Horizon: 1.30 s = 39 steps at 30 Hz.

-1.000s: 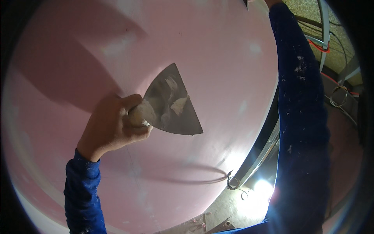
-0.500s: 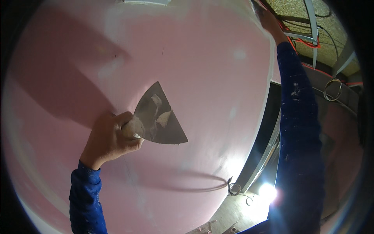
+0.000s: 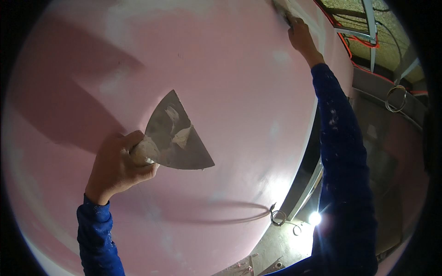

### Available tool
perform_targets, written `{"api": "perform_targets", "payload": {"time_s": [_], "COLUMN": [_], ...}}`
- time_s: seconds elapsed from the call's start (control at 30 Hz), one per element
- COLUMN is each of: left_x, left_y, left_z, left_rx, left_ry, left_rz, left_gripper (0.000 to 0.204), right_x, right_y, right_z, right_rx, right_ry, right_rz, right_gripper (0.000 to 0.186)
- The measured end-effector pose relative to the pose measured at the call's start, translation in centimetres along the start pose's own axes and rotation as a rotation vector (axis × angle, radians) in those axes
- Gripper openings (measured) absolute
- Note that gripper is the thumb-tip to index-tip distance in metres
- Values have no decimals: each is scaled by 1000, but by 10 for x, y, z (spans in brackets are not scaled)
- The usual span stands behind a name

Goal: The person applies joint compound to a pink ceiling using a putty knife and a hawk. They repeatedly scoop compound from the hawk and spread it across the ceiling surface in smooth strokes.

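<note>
My left hand (image 3: 113,168) is closed around the handle of a wide putty knife (image 3: 191,149). Its grey, fan-shaped blade points right and carries a few smears of pale filler (image 3: 182,137). Behind it spreads a pink wall panel (image 3: 235,101) with whitish filled patches. Up at the top right, my right hand (image 3: 304,39) grips a second putty knife (image 3: 281,10), partly cut off by the picture's upper rim. That blade lies at the panel beside a pale filled strip along the panel's edge.
Beyond the panel's right side are metal framing (image 3: 369,32), orange conduit (image 3: 370,44) and a coiled cable (image 3: 395,99). Another looped cable (image 3: 277,217) sticks out of the panel low down. A bright lamp (image 3: 315,218) shines from near the floor (image 3: 276,248).
My right hand has moved left and slightly down, away from the panel's edge, with its putty knife. My left hand and its knife have shifted a little left in the picture.
</note>
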<state>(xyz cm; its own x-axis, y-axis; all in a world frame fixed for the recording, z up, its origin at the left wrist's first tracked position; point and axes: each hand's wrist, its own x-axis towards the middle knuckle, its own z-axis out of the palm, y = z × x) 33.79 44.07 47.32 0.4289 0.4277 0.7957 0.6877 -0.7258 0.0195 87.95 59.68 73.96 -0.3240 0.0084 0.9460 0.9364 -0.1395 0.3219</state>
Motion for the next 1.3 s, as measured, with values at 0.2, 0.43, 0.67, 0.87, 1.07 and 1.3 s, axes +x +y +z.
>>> {"api": "perform_targets", "payload": {"time_s": [0.2, 0.43, 0.67, 0.87, 1.07, 1.3], "left_x": [1, -1, -1, -2, -1, -4], "left_y": [0, 4, 3, -4, -6, -10], "left_z": [-1, -3, -5, -6, -3, -3], "left_rx": [-31, -100, -104, -58, -71, -29], "left_ry": [22, -7, -23, -25, -20, 9], "left_rz": [11, -76, -52, 2, 0, 34], "left_gripper": [26, 26, 27, 27, 32, 30], "right_x": [59, 134, 145, 169, 202, 206], "right_y": [56, 76, 42, 33, 13, -36], "right_z": [-46, -34, -36, -33, -52, -91], "right_rx": [101, 576, 788, 857, 788, 681], "right_ry": [-34, -296, -388, -418, -391, -374], "right_rz": [345, 613, 700, 650, 491, 400], "right_gripper": [36, 48, 63, 79, 79, 75]}}
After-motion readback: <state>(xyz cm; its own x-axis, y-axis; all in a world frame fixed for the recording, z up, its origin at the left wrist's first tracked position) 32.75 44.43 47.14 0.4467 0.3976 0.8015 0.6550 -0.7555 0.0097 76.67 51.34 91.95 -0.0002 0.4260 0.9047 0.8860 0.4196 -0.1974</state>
